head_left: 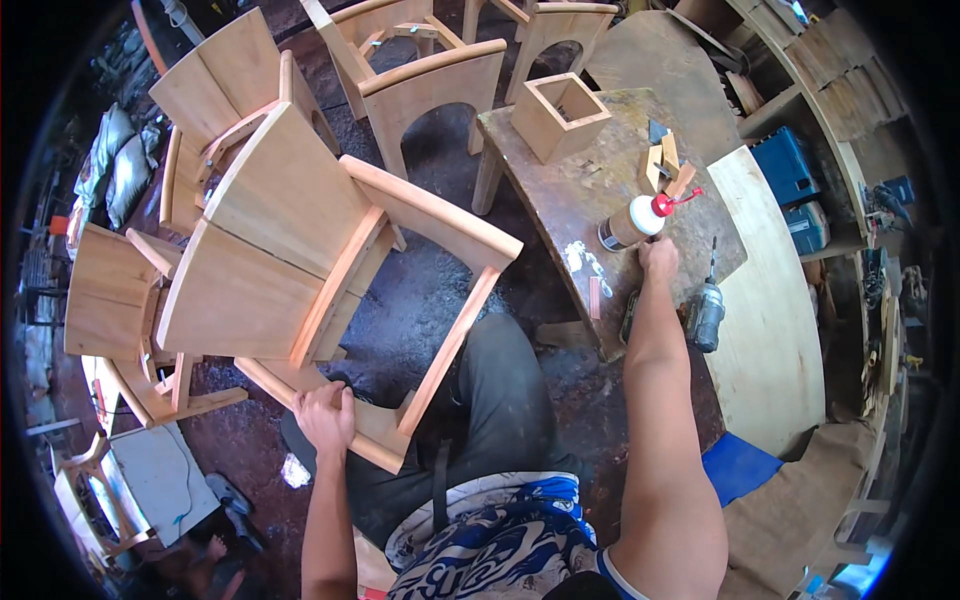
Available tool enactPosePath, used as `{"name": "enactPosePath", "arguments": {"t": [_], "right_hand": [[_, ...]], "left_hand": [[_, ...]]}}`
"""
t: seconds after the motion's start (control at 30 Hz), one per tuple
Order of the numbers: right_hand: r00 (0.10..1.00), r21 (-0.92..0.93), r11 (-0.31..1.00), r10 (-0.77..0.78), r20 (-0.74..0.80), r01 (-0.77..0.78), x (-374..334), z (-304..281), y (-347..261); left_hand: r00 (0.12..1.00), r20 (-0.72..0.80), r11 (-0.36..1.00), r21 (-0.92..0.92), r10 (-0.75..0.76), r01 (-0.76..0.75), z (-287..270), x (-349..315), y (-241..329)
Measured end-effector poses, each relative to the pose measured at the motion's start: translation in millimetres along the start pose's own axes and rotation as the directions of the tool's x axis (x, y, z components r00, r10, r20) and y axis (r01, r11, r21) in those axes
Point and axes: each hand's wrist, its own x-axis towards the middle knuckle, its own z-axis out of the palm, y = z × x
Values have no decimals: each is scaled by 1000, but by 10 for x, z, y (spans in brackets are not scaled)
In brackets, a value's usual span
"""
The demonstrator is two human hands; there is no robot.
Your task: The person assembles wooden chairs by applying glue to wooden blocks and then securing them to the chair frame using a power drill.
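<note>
Several wooden chairs [280,200] stand beside a stained table [565,190].

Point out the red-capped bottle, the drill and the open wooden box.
Red-capped bottle [629,225]: head view, on the middle of its body.
Drill [706,314]: head view, on its housing.
Open wooden box [540,127]: head view, on an outer side wall.

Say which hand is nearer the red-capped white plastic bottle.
Right. The right hand is right beside the bottle; the left hand is on the pale wooden chair, well to its left.
</note>
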Motion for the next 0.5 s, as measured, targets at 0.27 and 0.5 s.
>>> {"name": "enactPosePath", "arguments": {"t": [0.27, 0.5], "right_hand": [[987, -18, 995, -97, -125, 96, -241, -6, 62], [961, -108, 980, -184, -205, 165, -208, 39, 242]], "left_hand": [[1000, -6, 1000, -16, -24, 24, 0, -33, -38], [1000, -16, 1000, 1, 0, 0, -12, -48, -19]]}}
